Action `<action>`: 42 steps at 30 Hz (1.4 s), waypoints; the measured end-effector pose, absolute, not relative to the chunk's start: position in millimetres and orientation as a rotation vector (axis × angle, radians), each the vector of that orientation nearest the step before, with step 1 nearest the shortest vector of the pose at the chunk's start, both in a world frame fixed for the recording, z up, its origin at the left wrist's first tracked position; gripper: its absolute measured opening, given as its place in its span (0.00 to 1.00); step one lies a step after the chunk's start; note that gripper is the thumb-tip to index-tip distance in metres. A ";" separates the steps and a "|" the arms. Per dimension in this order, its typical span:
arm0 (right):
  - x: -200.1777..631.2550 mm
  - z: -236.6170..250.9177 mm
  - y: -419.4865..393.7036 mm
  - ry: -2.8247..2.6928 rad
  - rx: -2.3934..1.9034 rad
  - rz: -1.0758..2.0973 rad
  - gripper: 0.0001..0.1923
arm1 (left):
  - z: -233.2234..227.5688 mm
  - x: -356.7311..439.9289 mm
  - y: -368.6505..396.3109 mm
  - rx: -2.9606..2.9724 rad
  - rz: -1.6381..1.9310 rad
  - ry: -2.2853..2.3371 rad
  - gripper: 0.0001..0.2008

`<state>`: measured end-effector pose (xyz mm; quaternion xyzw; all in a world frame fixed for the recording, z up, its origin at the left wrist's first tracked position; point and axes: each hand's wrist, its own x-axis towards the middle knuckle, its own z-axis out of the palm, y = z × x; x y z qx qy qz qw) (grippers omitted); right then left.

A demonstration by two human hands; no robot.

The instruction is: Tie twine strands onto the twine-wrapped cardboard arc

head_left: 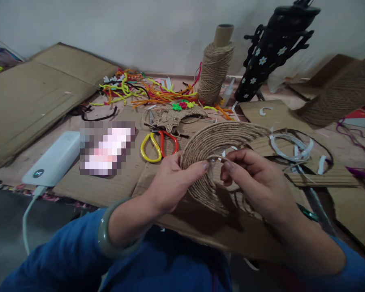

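Both hands — left hand [170,180], right hand [255,182] — seemingly pinch jute-wrapped ring [213,140]

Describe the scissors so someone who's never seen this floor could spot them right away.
Start at the tall jute twine spool by the wall and come toward the hands. On the cardboard sheet, the scissors lie beside the left hand, the only thing with one yellow and one red loop handle.

The light is dim and even, with a cool grey cast — no glare anywhere. Soft shadows pool beneath the left hand [167,182] and right hand [255,182], darkening the cardboard sheet [115,186] below them. The edges bend with wide-angle distortion, and the twine cone [337,97] at the right is smeared and out of focus. A pixelated patch [106,148] masks one spot.
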<state>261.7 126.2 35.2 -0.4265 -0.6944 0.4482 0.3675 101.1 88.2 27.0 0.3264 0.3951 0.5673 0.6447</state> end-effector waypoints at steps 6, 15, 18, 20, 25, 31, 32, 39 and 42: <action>262.9 34.1 123.7 -1.760 -1.067 1.095 0.08 | 27.8 101.5 88.7 0.706 1.278 0.920 0.07; 260.6 38.1 118.6 -1.684 -0.999 1.114 0.08 | 28.1 101.9 88.0 0.749 1.238 0.978 0.08; 260.8 36.6 119.9 -1.694 -1.010 1.098 0.08 | 28.6 102.1 87.8 0.722 1.235 0.983 0.08; 260.7 35.9 121.0 -1.694 -1.050 1.081 0.08 | 29.0 102.4 87.7 0.715 1.235 0.976 0.08; 258.8 37.1 121.2 -1.714 -1.122 1.043 0.11 | 28.8 102.8 87.3 0.719 1.231 0.975 0.08; 256.5 38.5 122.1 -1.615 -1.151 1.142 0.12 | 28.0 102.1 86.6 0.755 1.233 0.965 0.08; 256.2 37.9 122.7 -1.589 -1.153 1.169 0.13 | 28.1 102.1 86.5 0.766 1.232 0.977 0.08; 255.3 31.0 127.4 -1.450 -1.100 1.308 0.14 | 28.9 102.5 86.4 0.789 1.207 0.980 0.10; 257.0 28.3 128.7 -1.444 -1.069 1.323 0.16 | 28.6 102.0 86.6 0.799 1.169 0.952 0.10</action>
